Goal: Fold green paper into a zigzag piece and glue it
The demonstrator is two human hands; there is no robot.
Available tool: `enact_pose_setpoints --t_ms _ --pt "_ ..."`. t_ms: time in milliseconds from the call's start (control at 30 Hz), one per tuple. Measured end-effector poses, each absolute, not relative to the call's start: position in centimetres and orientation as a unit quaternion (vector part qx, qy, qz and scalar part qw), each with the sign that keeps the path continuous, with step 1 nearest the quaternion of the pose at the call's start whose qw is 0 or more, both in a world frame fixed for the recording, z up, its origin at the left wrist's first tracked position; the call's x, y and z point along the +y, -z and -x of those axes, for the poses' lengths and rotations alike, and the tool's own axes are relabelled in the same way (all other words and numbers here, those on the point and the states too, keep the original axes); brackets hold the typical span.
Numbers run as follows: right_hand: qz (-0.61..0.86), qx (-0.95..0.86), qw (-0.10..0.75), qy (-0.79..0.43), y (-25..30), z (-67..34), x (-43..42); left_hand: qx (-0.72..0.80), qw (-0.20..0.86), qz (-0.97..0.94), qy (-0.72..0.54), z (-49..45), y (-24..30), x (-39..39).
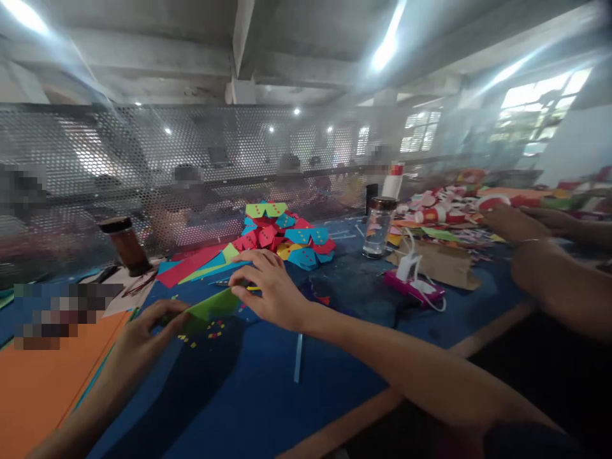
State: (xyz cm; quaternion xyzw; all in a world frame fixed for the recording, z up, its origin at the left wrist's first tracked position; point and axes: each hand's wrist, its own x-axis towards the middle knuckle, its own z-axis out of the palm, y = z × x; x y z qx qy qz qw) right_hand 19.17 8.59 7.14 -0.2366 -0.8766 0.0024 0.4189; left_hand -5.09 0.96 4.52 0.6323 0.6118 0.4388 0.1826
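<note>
A folded-looking piece of green paper is stretched between my two hands above the blue table. My left hand pinches its left end. At its upper right end, my right hand closes thumb and fingers on the paper. A pointed tool with a yellow part shows by my right fingers; I cannot tell whether it is held or lies behind them. Tiny yellow and red paper bits are scattered below the paper. Beyond my right hand is a pile of cut, dotted paper shapes, with red and blue paper strips beside it.
Orange sheets lie at the left, near a dark-lidded jar. A clear bottle and a magenta power strip with white plugs stand at right. Another person's arm reaches over paper pieces. A perforated screen closes the back.
</note>
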Motion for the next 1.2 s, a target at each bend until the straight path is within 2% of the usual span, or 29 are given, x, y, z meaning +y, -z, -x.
enact_pose_setpoints --t_ms 167,267,367,500,700,867,1033,1200 --pt "0.324 -0.869 0.375 0.012 -8.8 -23.6 8.7 0.609 0.217 -0.6 -0.47 6.1 -5.5 0.8" --pt "0.41 -0.858 0.305 0.047 -8.1 -27.9 8.3 0.61 0.22 -0.599 -0.469 7.1 -5.3 1.0" --pt "0.479 -0.852 0.195 0.085 -6.0 -31.5 7.7 0.605 0.243 -0.589 -0.477 7.8 -4.9 1.5" --pt "0.485 -0.861 0.119 0.098 -3.6 -33.6 7.0 0.598 0.271 -0.581 -0.482 8.1 -4.6 2.2" --pt "0.47 -0.864 0.119 0.135 -2.7 -32.8 6.8 0.601 0.247 -0.577 -0.495 8.8 -3.9 2.6" --pt "0.517 -0.834 0.144 0.124 -1.8 -32.8 7.0 0.604 0.233 -0.567 -0.51 9.2 -3.6 2.3" --pt "0.575 -0.791 0.208 0.016 -2.3 -33.5 7.0 0.599 0.239 -0.562 -0.518 9.2 -3.8 2.1" --pt "0.528 -0.793 0.279 -0.123 -4.7 -31.3 7.1 0.585 0.262 -0.56 -0.525 9.1 -3.5 2.3"
